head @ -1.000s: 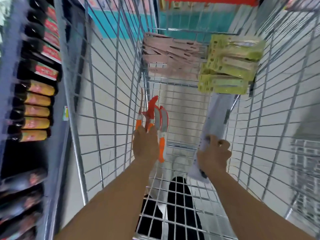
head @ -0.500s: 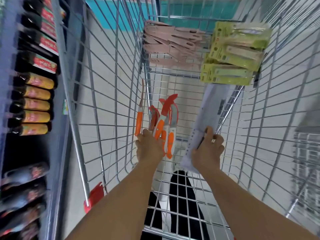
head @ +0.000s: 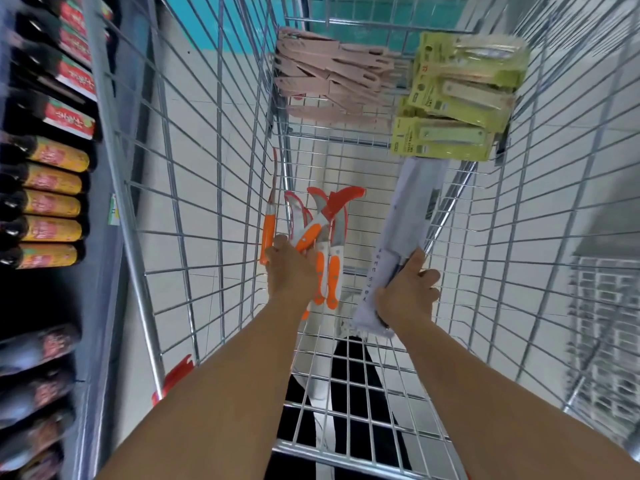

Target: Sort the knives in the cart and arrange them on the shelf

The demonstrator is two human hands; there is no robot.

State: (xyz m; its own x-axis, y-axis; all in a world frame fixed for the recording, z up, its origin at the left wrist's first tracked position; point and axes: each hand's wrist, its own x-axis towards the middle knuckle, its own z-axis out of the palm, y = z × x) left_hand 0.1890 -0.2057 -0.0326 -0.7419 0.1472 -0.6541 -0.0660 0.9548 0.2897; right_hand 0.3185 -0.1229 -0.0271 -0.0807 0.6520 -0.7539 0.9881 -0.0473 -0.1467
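Inside the wire cart (head: 194,188), my left hand (head: 290,271) grips a bunch of orange-handled knives (head: 323,237) with curved blades in red sheaths; they fan upward from my fist. One more orange-handled knife (head: 268,230) stands against the cart's left wall beside that hand. My right hand (head: 408,296) holds the lower end of a long white packaged knife (head: 405,237), which leans up toward the cart's far end. Pink knives (head: 329,81) lie piled in the far basket on the left, and green carded knives (head: 457,102) are stacked on the right.
A shelf of dark bottles with orange and red labels (head: 52,199) runs along the left, outside the cart. The cart's wire walls close in on both sides. A second wire cart or rack (head: 602,306) stands at the right. The pale floor shows through the mesh.
Both hands have moved slightly up and forward in the cart. The orange knives in my left hand have fanned out more, and the white package has tilted more upright.
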